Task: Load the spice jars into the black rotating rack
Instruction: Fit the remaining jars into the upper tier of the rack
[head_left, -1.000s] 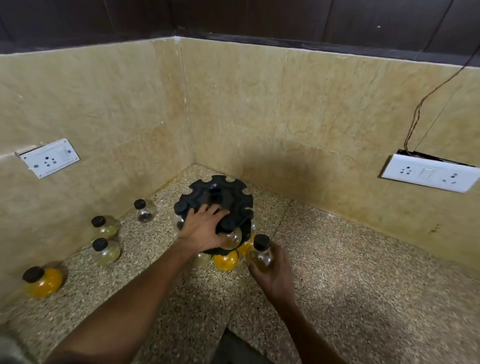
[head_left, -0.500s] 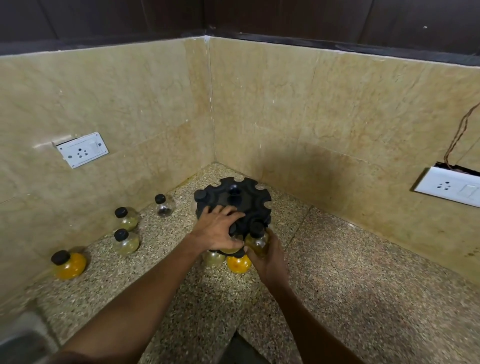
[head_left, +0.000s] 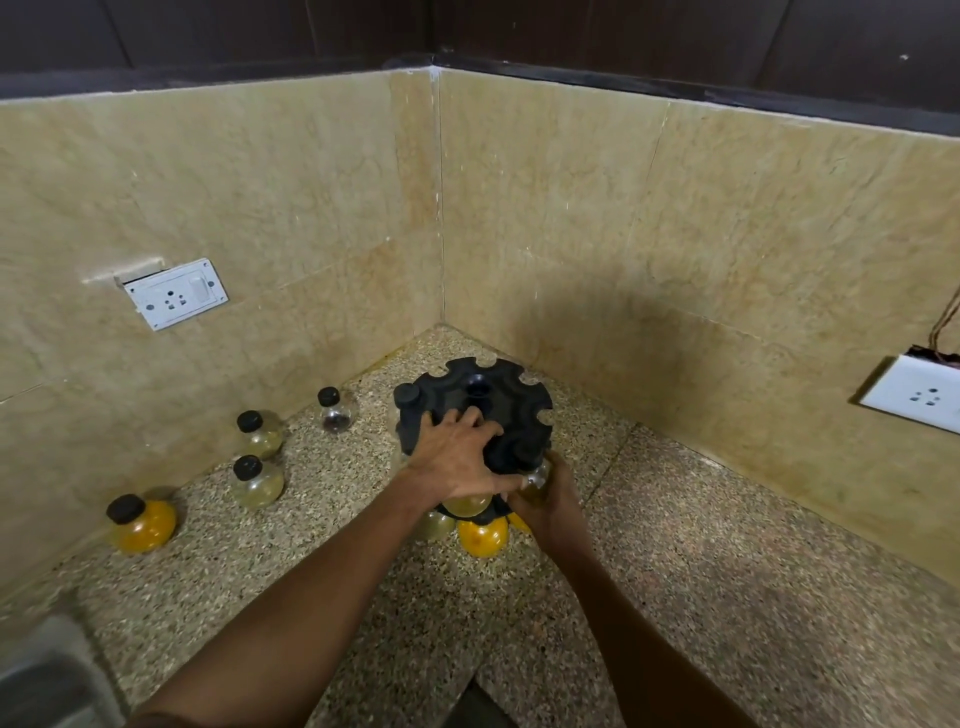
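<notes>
The black rotating rack (head_left: 498, 395) stands in the counter's corner, its notched top disc facing me. My left hand (head_left: 457, 462) lies flat on the disc's near edge, gripping it. My right hand (head_left: 550, 499) holds a small clear spice jar (head_left: 535, 480) with a black cap, pushed against a notch at the rack's front right. Jars hang in the rack's lower tier, among them an orange-filled one (head_left: 483, 538). Several loose jars stand to the left: a clear one (head_left: 337, 410), two pale ones (head_left: 260, 434) (head_left: 257, 480) and an orange one (head_left: 140, 522).
Beige tiled walls meet in the corner right behind the rack. A white socket plate (head_left: 176, 293) sits on the left wall, another (head_left: 914, 397) on the right wall with wires above. A steel sink edge (head_left: 47, 670) shows at bottom left. The speckled granite counter (head_left: 727, 571) extends right.
My right hand carried the jar from in front of the rack up to its front-right notch. My left hand stayed on the top disc. The camera view shifted left.
</notes>
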